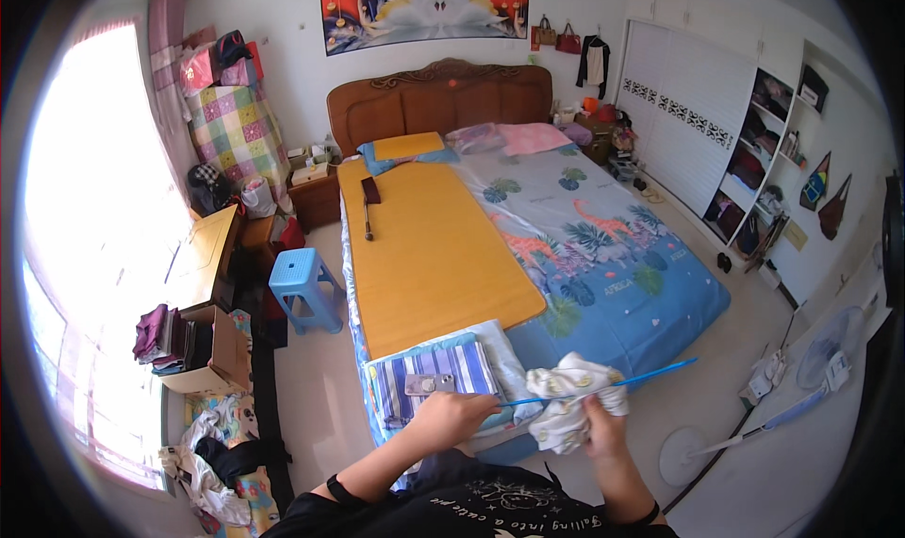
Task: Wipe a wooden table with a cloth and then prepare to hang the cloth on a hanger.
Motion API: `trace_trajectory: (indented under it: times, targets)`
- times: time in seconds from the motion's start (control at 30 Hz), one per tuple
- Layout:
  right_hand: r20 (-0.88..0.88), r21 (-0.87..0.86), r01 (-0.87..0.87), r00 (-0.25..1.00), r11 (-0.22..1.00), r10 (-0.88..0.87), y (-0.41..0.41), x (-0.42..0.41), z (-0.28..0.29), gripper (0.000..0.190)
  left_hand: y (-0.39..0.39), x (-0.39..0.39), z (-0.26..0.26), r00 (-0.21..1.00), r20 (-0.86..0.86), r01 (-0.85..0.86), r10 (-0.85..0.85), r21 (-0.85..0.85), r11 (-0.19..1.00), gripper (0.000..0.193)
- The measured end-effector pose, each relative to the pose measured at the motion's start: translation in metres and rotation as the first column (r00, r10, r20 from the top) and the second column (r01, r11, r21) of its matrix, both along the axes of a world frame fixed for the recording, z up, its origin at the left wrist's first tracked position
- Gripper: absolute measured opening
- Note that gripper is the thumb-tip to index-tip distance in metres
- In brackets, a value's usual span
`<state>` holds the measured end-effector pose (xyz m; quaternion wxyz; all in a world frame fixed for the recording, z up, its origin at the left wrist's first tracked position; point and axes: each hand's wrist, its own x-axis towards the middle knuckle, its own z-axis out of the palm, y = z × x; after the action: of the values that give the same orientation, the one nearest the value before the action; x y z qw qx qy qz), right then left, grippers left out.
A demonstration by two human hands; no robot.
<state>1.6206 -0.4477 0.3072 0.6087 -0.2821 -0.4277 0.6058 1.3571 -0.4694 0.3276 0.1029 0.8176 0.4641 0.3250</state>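
A slim blue rod (654, 372) runs slantwise in front of me, its far end sticking out over the bed's foot. My left hand (458, 418) grips its near end in a closed fist. Around the middle of the rod is bunched a white cloth with a yellow print (569, 400). My right hand (605, 425) holds this cloth, thumb on top; the fingers behind it are hidden. Just beyond my left hand, a phone (429, 384) lies on a folded purple-and-white striped cloth (466, 365), at the near corner of the bed.
A yellow mat (431, 255) covers the bed's left half, with a long-handled brush (369, 209) on it. To the left stand a blue plastic stool (295, 269) and a cardboard box (225, 354) of folded clothes. A standing fan (763, 418) is close on my right.
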Motion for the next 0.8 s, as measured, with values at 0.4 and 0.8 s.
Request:
trace_trajectory:
  times: [0.4, 0.8]
  targets:
    - [-0.286, 0.017, 0.299, 0.916, 0.954, -0.282, 0.016, 0.057, 0.034, 0.035, 0.001, -0.037, 0.010, 0.991, 0.130, -0.014, -0.004, 0.137, 0.991, 0.014]
    - [0.188, 0.117, -0.078, 0.981, 0.990, 0.055, -0.020, -0.070, 0.017, 0.039, -0.006, 0.002, 0.019, 0.948, 0.309, 0.121, -0.080, -0.115, 0.986, 0.014]
